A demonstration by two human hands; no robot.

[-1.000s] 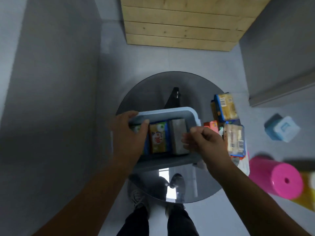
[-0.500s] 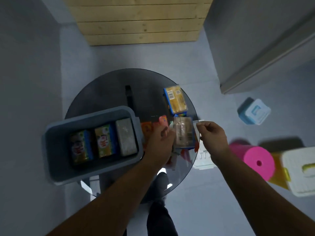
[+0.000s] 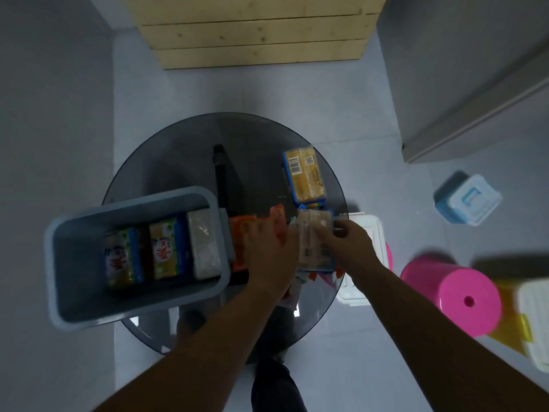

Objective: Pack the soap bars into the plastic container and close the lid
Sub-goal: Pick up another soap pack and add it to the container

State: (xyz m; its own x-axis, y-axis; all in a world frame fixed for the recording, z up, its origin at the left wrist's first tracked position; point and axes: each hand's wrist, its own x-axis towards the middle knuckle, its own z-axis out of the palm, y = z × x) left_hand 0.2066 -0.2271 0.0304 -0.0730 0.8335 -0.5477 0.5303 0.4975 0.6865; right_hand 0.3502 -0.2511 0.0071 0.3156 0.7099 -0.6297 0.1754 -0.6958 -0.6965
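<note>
A grey-blue plastic container (image 3: 77,281) stands open on the left of the round glass table (image 3: 178,162). Inside it three soap bars lie side by side: two yellow-green ones (image 3: 118,258) (image 3: 163,251) and a white one (image 3: 205,245). To its right my left hand (image 3: 271,257) lies over orange soap packs (image 3: 242,233), its fingers curled on the left edge of a clear-wrapped soap pack (image 3: 312,242). My right hand (image 3: 352,245) grips that pack's right edge. A yellow soap pack (image 3: 304,173) with blue edges lies further back.
A white plastic piece (image 3: 367,233) shows beyond the table's right edge, behind my right hand. On the floor at the right are a pink stool (image 3: 454,295), a blue-and-white stool (image 3: 468,200) and a yellow-and-white item (image 3: 531,316). A wooden pallet (image 3: 252,31) lies ahead.
My hands left the container and went right to the loose packs. The left hand now lies over the orange packs, and the right hand has closed on the clear-wrapped pack.
</note>
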